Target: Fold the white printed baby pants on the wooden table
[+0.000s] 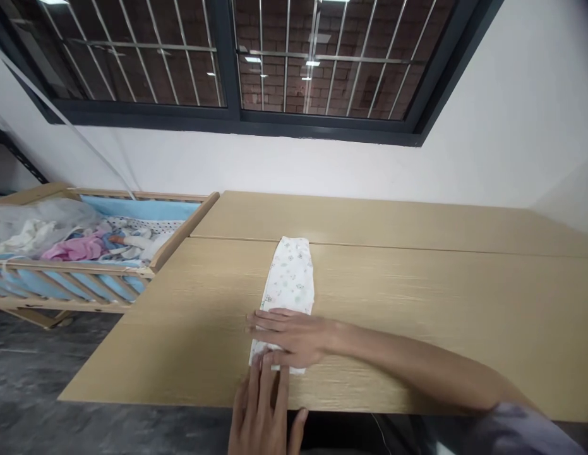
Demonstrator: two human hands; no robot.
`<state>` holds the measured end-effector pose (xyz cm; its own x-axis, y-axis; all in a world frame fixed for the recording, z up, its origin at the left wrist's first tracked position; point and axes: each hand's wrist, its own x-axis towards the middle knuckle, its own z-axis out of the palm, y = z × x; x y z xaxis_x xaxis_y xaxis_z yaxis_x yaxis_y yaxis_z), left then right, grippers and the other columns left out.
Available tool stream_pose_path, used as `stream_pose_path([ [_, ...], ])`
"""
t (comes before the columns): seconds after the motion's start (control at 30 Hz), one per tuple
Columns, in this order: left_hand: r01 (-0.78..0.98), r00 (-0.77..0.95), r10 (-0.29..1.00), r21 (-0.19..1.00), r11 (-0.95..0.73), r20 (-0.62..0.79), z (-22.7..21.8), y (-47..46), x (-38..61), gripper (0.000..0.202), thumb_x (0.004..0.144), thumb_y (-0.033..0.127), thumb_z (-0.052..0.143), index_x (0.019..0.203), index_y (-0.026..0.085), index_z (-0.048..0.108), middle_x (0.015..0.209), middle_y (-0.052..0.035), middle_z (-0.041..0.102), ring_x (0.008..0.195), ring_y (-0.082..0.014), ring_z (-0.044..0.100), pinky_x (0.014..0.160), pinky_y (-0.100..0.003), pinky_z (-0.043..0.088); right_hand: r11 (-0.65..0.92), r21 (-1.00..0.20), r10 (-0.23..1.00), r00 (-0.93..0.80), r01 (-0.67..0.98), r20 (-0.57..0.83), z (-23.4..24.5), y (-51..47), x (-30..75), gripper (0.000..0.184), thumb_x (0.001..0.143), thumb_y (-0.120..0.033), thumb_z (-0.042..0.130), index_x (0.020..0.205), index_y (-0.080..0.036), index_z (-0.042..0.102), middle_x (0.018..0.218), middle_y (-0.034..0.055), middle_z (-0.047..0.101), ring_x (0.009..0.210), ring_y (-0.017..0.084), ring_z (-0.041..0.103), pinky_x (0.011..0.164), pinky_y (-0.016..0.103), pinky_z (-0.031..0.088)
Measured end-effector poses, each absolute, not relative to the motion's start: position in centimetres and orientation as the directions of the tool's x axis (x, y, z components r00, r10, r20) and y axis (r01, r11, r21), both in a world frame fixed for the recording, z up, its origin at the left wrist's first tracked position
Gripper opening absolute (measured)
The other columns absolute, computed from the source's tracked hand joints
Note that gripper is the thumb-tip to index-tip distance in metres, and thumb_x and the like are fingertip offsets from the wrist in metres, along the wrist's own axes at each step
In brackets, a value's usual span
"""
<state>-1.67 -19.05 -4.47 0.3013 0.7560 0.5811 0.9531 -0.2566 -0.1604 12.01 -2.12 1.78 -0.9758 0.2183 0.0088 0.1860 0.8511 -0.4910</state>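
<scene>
A white patterned baby garment (290, 278), folded into a narrow strip, lies lengthwise on the light wooden table (417, 303). My right hand (294, 335) lies flat across the near end of the strip, fingers stretched out and pointing left. My left hand (268, 414) comes up from the table's near edge, fingers straight, with the fingertips touching the garment's near end just below my right hand. Neither hand grips anything.
A wooden baby crib (132, 268) with blue lining stands left of the table, holding several loose clothes, among them a pink piece (78, 248). A white wall and a barred window (237, 57) are behind. Dark floor (38, 392) lies at the lower left.
</scene>
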Motion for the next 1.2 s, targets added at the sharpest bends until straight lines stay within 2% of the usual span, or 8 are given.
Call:
stream_pose_path([
  [0.23, 0.947, 0.32, 0.77, -0.212, -0.241, 0.552, -3.8, -18.8, -2.1, 0.064, 0.087, 0.043, 0.061, 0.144, 0.016, 0.051, 0.145, -0.019, 0.056, 0.13, -0.0332, 0.056, 0.101, -0.043, 0.042, 0.777, -0.351, 0.547, -0.836, 0.522, -0.034, -0.5, 10.1, 12.8, 0.074, 0.101, -0.066, 0.026, 0.162, -0.026, 0.014, 0.168, 0.0048, 0.004, 0.156, 0.026, 0.005, 0.127, 0.049, 0.003],
  [0.37, 0.94, 0.337, 0.752, -0.242, -0.239, 0.566, -3.8, -18.7, -2.0, 0.062, 0.086, 0.043, 0.064, 0.141, 0.016, 0.054, 0.142, -0.0209, 0.059, 0.126, -0.0331, 0.059, 0.099, -0.043, 0.043, 0.698, -0.252, 0.687, -0.726, 0.671, -0.03, -0.8, 17.0, 13.5, 0.07, 0.103, -0.059, 0.018, 0.162, -0.022, 0.017, 0.168, 0.0048, 0.01, 0.156, 0.025, 0.005, 0.127, 0.047, 0.004],
  [0.53, 0.941, 0.338, 0.747, -0.222, -0.256, 0.572, -3.5, -18.7, -2.0, 0.059, 0.086, 0.04, 0.065, 0.139, 0.016, 0.055, 0.141, -0.02, 0.06, 0.126, -0.0324, 0.059, 0.099, -0.043, 0.043, 0.72, -0.265, 0.669, -0.743, 0.641, 0.021, -0.9, 18.7, 13.7, 0.069, 0.103, -0.054, 0.017, 0.162, -0.019, 0.02, 0.168, 0.0066, 0.014, 0.156, 0.024, 0.01, 0.127, 0.046, 0.005],
  [0.7, 0.952, 0.288, 0.757, -0.092, -0.291, 0.586, -2.4, -17.8, -2.9, 0.041, 0.091, 0.031, 0.06, 0.131, 0.021, 0.06, 0.137, -0.0138, 0.064, 0.12, -0.0289, 0.062, 0.097, -0.044, 0.042, 0.639, -0.46, 0.757, -0.612, 0.617, 0.23, 0.9, 12.9, 13.0, 0.065, 0.104, -0.051, 0.026, 0.156, -0.012, 0.03, 0.164, 0.018, 0.027, 0.153, 0.03, 0.022, 0.122, 0.05, 0.021],
  [0.8, 0.925, 0.319, 0.746, -0.02, -0.38, 0.584, -1.3, -16.4, -4.6, 0.032, 0.095, 0.027, 0.055, 0.127, 0.021, 0.06, 0.135, -0.0113, 0.066, 0.12, -0.0254, 0.063, 0.097, -0.041, 0.042, 0.696, -0.508, 0.702, -0.629, 0.507, 0.334, 3.1, 6.4, 13.3, 0.04, 0.103, -0.039, 0.041, 0.128, -0.015, 0.059, 0.129, 0.0158, 0.064, 0.124, 0.027, 0.056, 0.108, 0.047, 0.041],
  [0.9, 0.86, 0.428, 0.729, 0.008, -0.51, 0.534, -0.4, -15.1, -6.4, 0.031, 0.098, 0.026, 0.053, 0.127, 0.02, 0.059, 0.135, -0.0109, 0.066, 0.122, -0.0232, 0.062, 0.097, -0.038, 0.046, 0.767, -0.528, 0.54, -0.811, 0.364, 0.226, 4.5, -0.6, 14.7, 0.033, 0.104, -0.035, 0.041, 0.102, -0.017, 0.069, 0.094, 0.0083, 0.07, 0.09, 0.02, 0.064, 0.089, 0.037, 0.05],
  [1.1, 0.779, 0.533, 0.687, 0.03, -0.626, 0.493, -0.6, -15.9, -7.2, 0.036, 0.095, 0.028, 0.058, 0.13, 0.019, 0.059, 0.131, -0.0116, 0.068, 0.118, -0.0231, 0.065, 0.097, -0.034, 0.053, 0.808, -0.464, 0.504, -0.834, 0.363, 0.225, 1.3, -10.7, 18.6, 0.058, 0.093, -0.057, 0.058, 0.136, -0.018, 0.058, 0.132, 0.0156, 0.062, 0.124, 0.031, 0.054, 0.11, 0.048, 0.042],
  [1.2, 0.72, 0.592, 0.622, 0.01, -0.694, 0.512, -0.4, -17.5, -6.7, 0.032, 0.095, 0.01, 0.047, 0.117, 0.023, 0.066, 0.119, -0.0058, 0.074, 0.104, -0.0179, 0.07, 0.092, -0.029, 0.055, 0.77, -0.511, 0.569, -0.774, 0.383, 0.278, -0.6, -13.5, 19.9, 0.039, 0.098, -0.038, 0.054, 0.134, -0.025, 0.059, 0.128, 0.011, 0.065, 0.124, 0.027, 0.056, 0.11, 0.046, 0.045],
])
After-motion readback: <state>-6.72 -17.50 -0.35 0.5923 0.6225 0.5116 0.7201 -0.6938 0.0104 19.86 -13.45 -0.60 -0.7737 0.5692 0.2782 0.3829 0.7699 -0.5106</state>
